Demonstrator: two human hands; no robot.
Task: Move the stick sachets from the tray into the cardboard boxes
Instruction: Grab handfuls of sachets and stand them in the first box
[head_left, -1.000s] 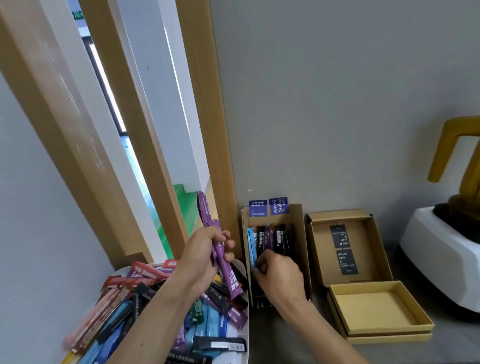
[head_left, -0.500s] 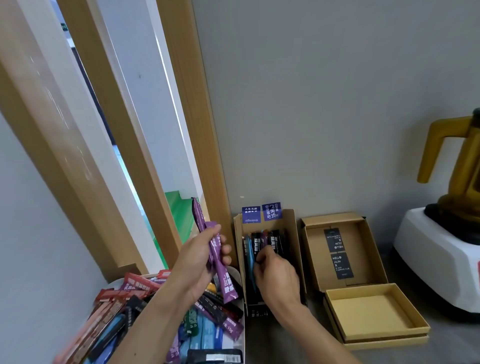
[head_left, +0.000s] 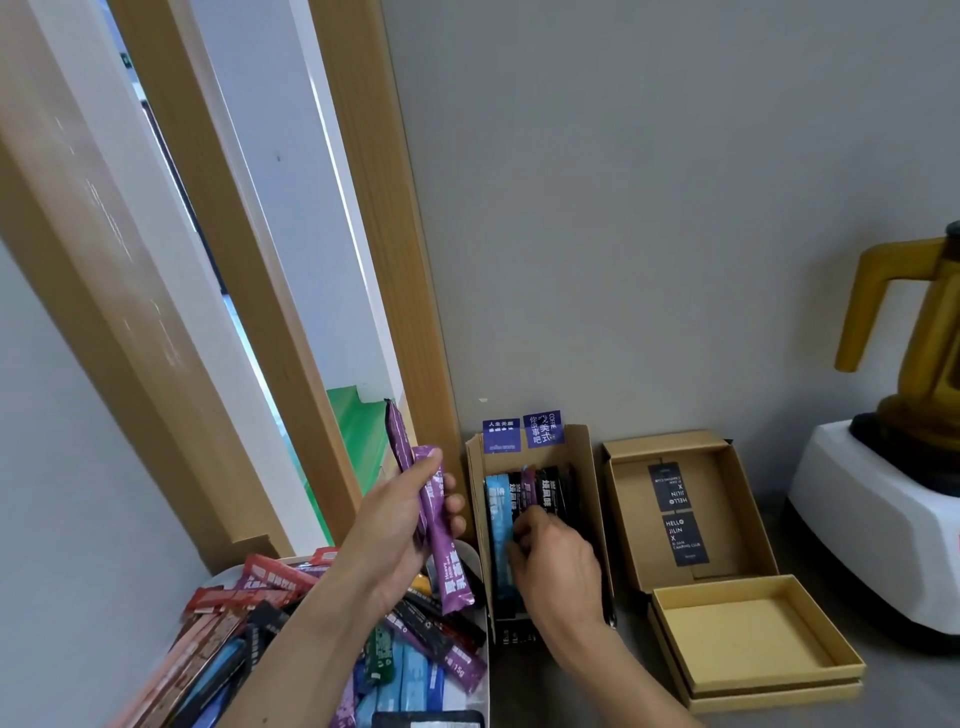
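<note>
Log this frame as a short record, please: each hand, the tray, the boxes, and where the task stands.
left hand: grips two purple sachets above the tray
right hand: inside the narrow box, fingertips on the packed sachets; grip unclear
tray: piled with mixed sachets
narrow box: open, with a row of packed sachets in blue, black and purple
second box: open, right of the narrow box, no sachets visible
task: underway, many sachets left in the tray
</note>
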